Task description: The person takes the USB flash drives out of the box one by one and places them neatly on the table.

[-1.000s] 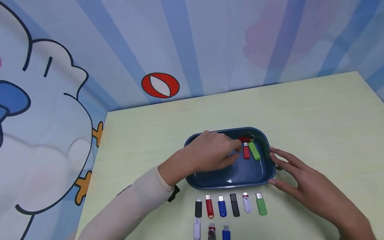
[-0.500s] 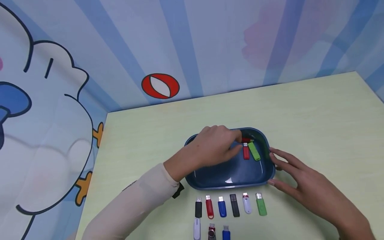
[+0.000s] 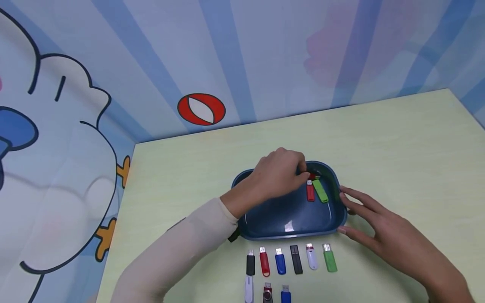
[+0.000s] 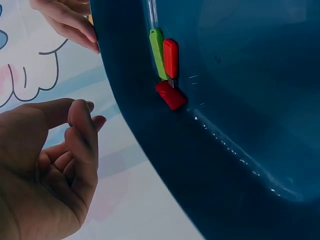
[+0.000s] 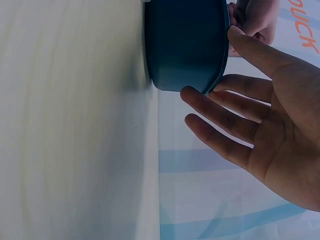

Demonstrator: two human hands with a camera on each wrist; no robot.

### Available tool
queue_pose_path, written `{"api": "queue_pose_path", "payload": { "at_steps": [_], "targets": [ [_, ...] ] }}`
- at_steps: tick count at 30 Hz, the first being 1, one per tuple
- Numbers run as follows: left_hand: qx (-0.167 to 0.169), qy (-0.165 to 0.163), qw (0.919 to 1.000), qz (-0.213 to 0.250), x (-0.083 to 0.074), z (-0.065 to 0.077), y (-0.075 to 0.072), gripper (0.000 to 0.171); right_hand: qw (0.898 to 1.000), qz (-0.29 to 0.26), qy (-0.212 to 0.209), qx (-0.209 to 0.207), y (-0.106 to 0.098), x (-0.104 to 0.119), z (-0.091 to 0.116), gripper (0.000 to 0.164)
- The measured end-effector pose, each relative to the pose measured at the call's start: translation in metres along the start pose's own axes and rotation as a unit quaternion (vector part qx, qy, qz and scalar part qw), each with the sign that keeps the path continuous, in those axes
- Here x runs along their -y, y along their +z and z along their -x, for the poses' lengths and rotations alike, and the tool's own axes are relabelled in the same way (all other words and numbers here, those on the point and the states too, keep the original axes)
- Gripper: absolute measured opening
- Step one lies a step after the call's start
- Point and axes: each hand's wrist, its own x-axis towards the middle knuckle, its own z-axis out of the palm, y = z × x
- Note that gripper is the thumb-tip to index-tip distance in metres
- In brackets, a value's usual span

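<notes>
A dark blue tray (image 3: pixel 288 214) stands on the table, with a red USB stick (image 3: pixel 310 191), a lime-green USB stick (image 3: pixel 320 190) and another red stick (image 4: pixel 171 95) together at its right end. My left hand (image 3: pixel 278 174) hovers over the tray's far side, fingers loosely bent. In the left wrist view its thumb and fingertips are close together, with nothing visible between them. My right hand (image 3: pixel 382 235) rests its fingertips against the outside of the tray's right end. The right wrist view shows those fingers (image 5: pixel 220 112) spread and mostly straight, the thumb at the rim.
In front of the tray lies a row of USB sticks: black (image 3: pixel 250 264), red (image 3: pixel 264 263), blue (image 3: pixel 280 263), dark grey (image 3: pixel 297 259), white (image 3: pixel 312 257) and green (image 3: pixel 330 259). A second row holds lilac (image 3: pixel 248 289), swivel-cap (image 3: pixel 267 292) and blue ones. A cartoon-printed wall (image 3: pixel 265 63) borders the table.
My left hand has moved up and slightly right, toward the tray's far rim, uncovering more of the tray floor. The right hand and the USB sticks stay where they were.
</notes>
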Motion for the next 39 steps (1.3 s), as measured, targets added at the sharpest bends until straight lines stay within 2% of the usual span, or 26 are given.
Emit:
{"api": "queue_pose_path", "payload": {
  "at_steps": [10, 18, 22, 28, 39],
  "targets": [
    [0.001, 0.007, 0.9999, -0.012, 0.002, -0.014, 0.006, 0.013, 1.000, 0.002, 0.002, 0.002, 0.001, 0.003, 0.004, 0.075],
    [0.015, 0.007, 0.9992, -0.035, 0.004, -0.024, 0.013, 0.024, 1.000, -0.004, 0.005, 0.003, 0.001, 0.005, 0.005, 0.075],
    [0.025, 0.008, 0.9982, -0.054, 0.003, -0.029, 0.018, 0.026, 1.000, -0.004, -0.001, 0.001, 0.001, 0.005, 0.005, 0.074],
    [0.037, 0.003, 0.9952, -0.091, -0.001, -0.032, 0.027, 0.015, 1.000, -0.008, 0.000, 0.004, 0.002, 0.006, 0.005, 0.073],
    [0.032, 0.015, 0.9879, -0.151, -0.001, -0.033, 0.041, 0.013, 1.000, -0.005, 0.003, 0.009, 0.004, 0.007, 0.004, 0.076]
  ]
}}
